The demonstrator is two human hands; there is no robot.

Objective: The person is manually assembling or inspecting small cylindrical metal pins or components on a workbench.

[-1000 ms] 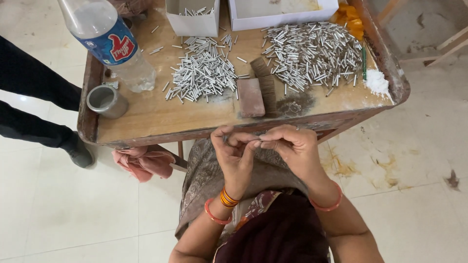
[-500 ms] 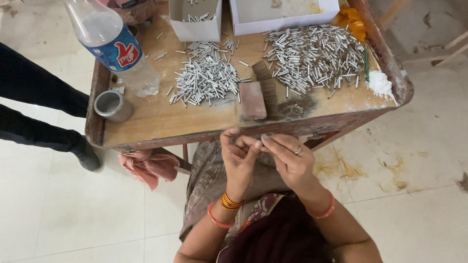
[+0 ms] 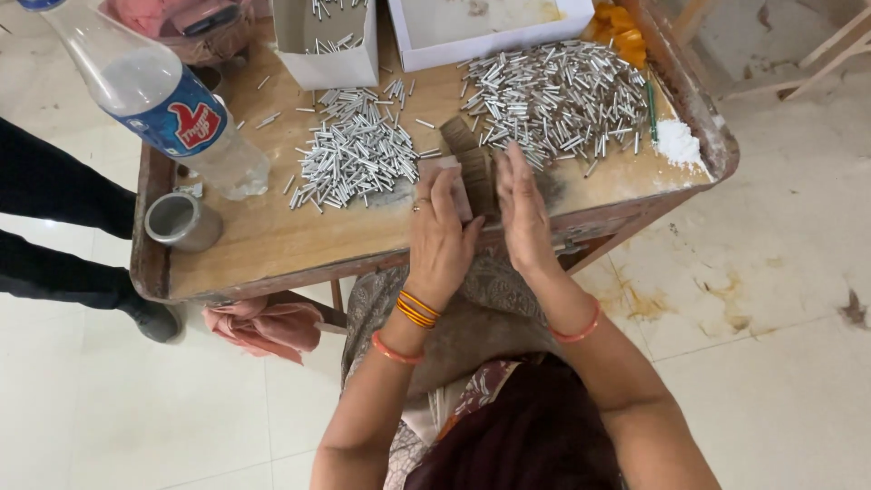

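A small home-style workshop for hand assembly: a worn wooden desk (image 3: 272, 245) on a pale tiled floor (image 3: 780, 363) carries heaps of short silver metal tubes (image 3: 553, 91) at 12 o'clock. White cardboard boxes (image 3: 490, 27) sit beyond them, and white powder (image 3: 679, 142) lies at 2 o'clock.

Left hand (image 3: 442, 238) lies flat, fingers extended; right hand (image 3: 522, 216) stands edgewise alongside.
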